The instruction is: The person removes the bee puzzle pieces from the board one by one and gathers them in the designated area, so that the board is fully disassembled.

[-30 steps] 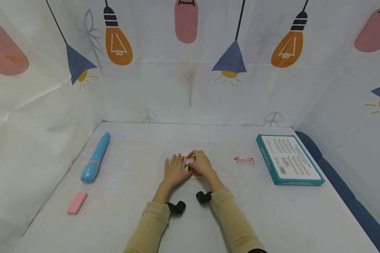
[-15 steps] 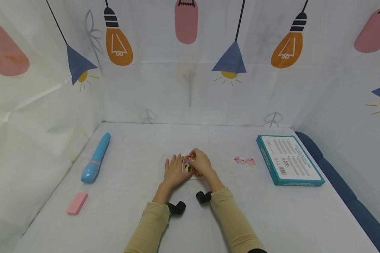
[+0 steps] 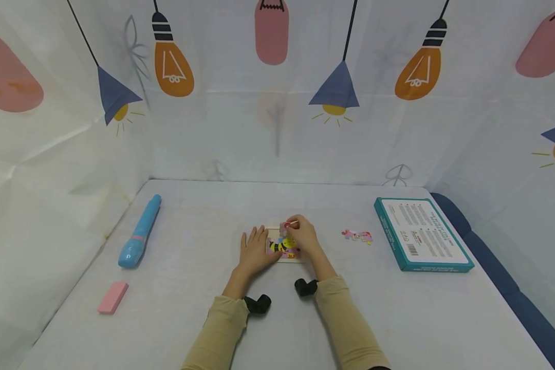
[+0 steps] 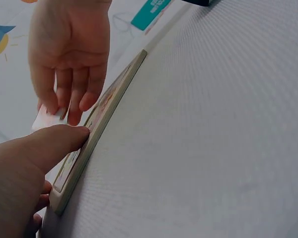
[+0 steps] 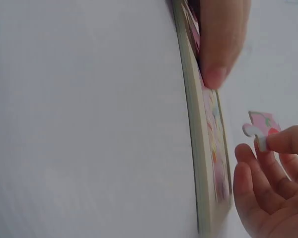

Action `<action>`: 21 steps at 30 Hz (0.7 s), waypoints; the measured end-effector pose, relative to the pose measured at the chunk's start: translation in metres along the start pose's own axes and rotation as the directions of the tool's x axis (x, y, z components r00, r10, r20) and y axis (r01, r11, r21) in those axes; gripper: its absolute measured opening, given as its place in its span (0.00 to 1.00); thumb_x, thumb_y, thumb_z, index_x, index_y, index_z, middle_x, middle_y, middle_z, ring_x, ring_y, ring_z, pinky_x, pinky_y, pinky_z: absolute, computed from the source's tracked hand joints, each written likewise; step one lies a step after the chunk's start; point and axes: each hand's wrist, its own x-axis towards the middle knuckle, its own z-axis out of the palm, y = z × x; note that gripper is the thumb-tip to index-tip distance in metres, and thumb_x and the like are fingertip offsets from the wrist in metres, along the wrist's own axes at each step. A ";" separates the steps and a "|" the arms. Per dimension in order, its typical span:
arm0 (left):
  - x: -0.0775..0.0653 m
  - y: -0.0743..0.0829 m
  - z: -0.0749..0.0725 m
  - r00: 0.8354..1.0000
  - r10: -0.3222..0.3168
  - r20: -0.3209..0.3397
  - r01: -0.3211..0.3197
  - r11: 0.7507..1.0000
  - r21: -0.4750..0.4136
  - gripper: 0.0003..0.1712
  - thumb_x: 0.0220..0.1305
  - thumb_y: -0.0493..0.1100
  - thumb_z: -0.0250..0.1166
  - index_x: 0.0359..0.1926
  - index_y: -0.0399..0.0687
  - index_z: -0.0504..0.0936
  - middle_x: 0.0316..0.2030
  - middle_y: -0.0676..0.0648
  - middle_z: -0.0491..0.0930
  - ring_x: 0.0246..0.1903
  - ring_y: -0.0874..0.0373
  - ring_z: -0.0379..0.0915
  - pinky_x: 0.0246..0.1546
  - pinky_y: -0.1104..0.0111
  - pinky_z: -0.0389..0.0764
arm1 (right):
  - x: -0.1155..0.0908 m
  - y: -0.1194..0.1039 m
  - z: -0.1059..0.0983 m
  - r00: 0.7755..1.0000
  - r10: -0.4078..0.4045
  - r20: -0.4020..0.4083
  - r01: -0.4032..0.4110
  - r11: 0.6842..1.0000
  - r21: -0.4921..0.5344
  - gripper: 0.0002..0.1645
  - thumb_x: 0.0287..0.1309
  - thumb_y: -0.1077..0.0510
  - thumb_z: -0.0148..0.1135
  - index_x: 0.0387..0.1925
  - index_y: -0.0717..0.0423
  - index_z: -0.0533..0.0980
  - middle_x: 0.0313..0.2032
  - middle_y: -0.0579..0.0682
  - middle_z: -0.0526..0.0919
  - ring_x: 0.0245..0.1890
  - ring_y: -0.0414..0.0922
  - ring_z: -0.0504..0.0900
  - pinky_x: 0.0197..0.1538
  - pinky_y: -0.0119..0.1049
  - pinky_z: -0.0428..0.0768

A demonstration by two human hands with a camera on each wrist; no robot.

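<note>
A small wooden puzzle board [image 3: 289,260] with a bee picture lies mid-table. My left hand [image 3: 253,253] rests along its left side, fingers straight and spread, with the thumb [image 4: 64,141] pressing on the board's front rim in the left wrist view. Just above the board's far edge, my right hand [image 3: 305,237] pinches a pink puzzle piece [image 5: 262,120] between thumb and fingertips; the piece is raised off the board and tilted. Part of the tray's upper area shows bare wood. Off to the right lie a few loose pink puzzle pieces [image 3: 365,237].
A teal box [image 3: 427,234] with a printed white face lies at the right edge. At the left are a blue microphone-shaped object [image 3: 140,231] and a pink block [image 3: 113,297]. A patterned white curtain [image 3: 240,139] closes the back and sides.
My right hand has lifted the pink puzzle piece from the board and shifted slightly right and away, uncovering more of the bee picture. The left hand has stayed in place.
</note>
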 end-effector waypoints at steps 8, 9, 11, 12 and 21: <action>0.000 -0.001 0.002 1.000 -0.005 0.012 0.005 1.000 0.005 0.46 0.53 0.62 0.62 0.65 0.37 0.62 0.67 0.39 0.58 0.68 0.43 0.46 0.65 0.45 0.39 | 0.002 0.017 -0.024 0.994 0.040 -0.098 -0.032 0.996 0.084 0.18 0.61 0.65 0.50 0.52 0.61 0.73 0.37 0.58 0.75 0.25 0.43 0.79 0.28 0.30 0.78; -0.001 -0.001 0.001 1.000 -0.004 0.013 0.004 1.000 0.004 0.46 0.53 0.62 0.62 0.65 0.37 0.62 0.67 0.39 0.58 0.68 0.43 0.46 0.65 0.45 0.39 | 0.002 0.019 -0.027 0.993 0.040 -0.109 -0.031 0.996 0.080 0.18 0.61 0.65 0.51 0.53 0.62 0.73 0.36 0.59 0.76 0.24 0.42 0.79 0.28 0.30 0.78; -0.001 0.000 0.000 1.000 -0.001 0.014 0.001 1.000 0.002 0.46 0.54 0.61 0.61 0.65 0.37 0.61 0.67 0.39 0.58 0.68 0.42 0.46 0.65 0.45 0.39 | 0.003 0.024 -0.034 0.990 0.047 -0.132 -0.037 0.996 0.076 0.18 0.60 0.66 0.52 0.52 0.63 0.73 0.36 0.60 0.77 0.23 0.40 0.79 0.28 0.29 0.78; -0.001 0.000 -0.001 1.000 0.000 0.015 0.000 1.000 0.000 0.46 0.54 0.61 0.61 0.65 0.37 0.61 0.67 0.39 0.58 0.68 0.42 0.46 0.65 0.45 0.39 | 0.003 0.027 -0.037 0.989 0.051 -0.142 -0.040 0.996 0.078 0.18 0.59 0.66 0.53 0.52 0.63 0.73 0.36 0.60 0.78 0.23 0.40 0.79 0.29 0.28 0.78; -0.001 0.001 -0.001 1.000 0.001 0.021 -0.001 1.000 0.000 0.46 0.54 0.61 0.61 0.66 0.37 0.61 0.67 0.39 0.57 0.68 0.42 0.45 0.65 0.45 0.38 | 0.002 0.042 -0.059 0.974 0.137 -0.178 -0.111 0.982 0.150 0.25 0.50 0.74 0.55 0.53 0.69 0.72 0.37 0.62 0.78 0.21 0.36 0.75 0.27 0.24 0.76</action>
